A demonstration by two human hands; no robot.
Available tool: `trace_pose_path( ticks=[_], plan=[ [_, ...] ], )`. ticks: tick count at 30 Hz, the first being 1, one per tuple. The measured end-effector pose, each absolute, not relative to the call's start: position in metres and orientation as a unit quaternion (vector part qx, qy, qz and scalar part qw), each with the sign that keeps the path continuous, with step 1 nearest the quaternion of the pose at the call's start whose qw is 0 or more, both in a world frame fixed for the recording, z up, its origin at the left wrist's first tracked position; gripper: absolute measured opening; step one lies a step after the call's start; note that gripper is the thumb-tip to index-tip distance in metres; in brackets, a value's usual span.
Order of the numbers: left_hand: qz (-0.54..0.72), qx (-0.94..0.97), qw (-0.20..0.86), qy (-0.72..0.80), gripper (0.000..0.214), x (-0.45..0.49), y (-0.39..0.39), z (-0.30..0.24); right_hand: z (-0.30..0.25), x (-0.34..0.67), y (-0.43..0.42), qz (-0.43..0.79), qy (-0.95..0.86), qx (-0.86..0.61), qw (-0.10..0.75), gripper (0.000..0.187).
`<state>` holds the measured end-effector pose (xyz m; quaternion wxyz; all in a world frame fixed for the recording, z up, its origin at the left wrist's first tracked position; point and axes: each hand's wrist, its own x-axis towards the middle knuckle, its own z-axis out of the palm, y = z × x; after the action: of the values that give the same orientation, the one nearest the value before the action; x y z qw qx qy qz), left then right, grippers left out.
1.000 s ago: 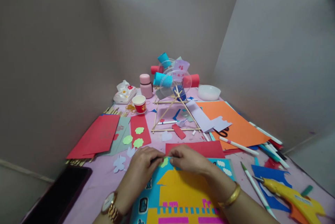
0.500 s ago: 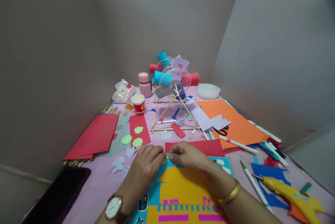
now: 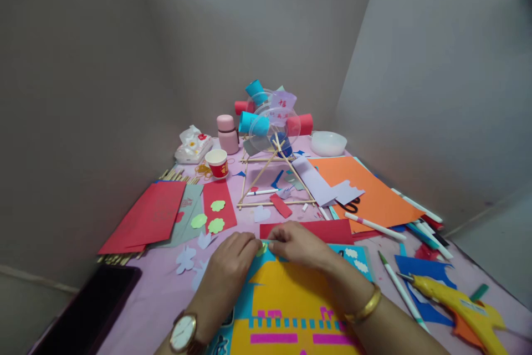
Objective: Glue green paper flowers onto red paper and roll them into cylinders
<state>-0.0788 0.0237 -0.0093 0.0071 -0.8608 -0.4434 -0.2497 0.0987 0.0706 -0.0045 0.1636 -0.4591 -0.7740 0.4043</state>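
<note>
A blue board (image 3: 361,255) with a yellow paper castle shape (image 3: 286,288) lies in front of me. At its top edge is a small light green paper cutout (image 3: 261,248), mostly between my fingertips. My left hand (image 3: 233,258) has its fingers closed at the cutout's left side. From the right, my right hand (image 3: 297,244) has curled fingers, thumb and index pinched at the cutout's other edge. White cloud cutouts (image 3: 356,260) sit on the board's upper right. Magenta paper strips (image 3: 274,338) mark the castle shape.
Green cutouts (image 3: 216,226) lie on red paper beyond my left hand. A stick frame wheel model (image 3: 276,150) stands behind, near a paper cup (image 3: 217,164). At right are a yellow glue gun (image 3: 453,299), markers (image 3: 401,288) and orange paper (image 3: 369,194). A phone (image 3: 91,310) lies left.
The view has shifted slightly, so things sit a little farther left. Both hands stay at the green cutout, with only small finger movements.
</note>
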Motion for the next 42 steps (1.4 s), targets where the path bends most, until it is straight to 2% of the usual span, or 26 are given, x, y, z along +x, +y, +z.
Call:
trace_pose_path(
  ticks=[5,11,29,42],
  plan=[
    [-0.257,-0.812,-0.042,-0.523,0.008,-0.075,0.025,-0.011,0.004,0.093,0.065,0.344,-0.788,-0.484,0.163,0.016],
    [-0.26,-0.789,-0.088,-0.55,0.013,-0.074,0.024,-0.011,0.01,0.09,0.058,0.296,-0.795,-0.508,0.147,0.018],
    [-0.273,-0.734,-0.155,-0.603,0.02,-0.067,0.02,-0.006,0.009,0.087,0.055,0.215,-0.814,-0.525,0.127,0.019],
    [-0.292,-0.697,-0.216,-0.618,0.022,-0.069,0.022,-0.007,0.008,0.086,0.056,0.204,-0.818,-0.527,0.109,0.018]
  ],
)
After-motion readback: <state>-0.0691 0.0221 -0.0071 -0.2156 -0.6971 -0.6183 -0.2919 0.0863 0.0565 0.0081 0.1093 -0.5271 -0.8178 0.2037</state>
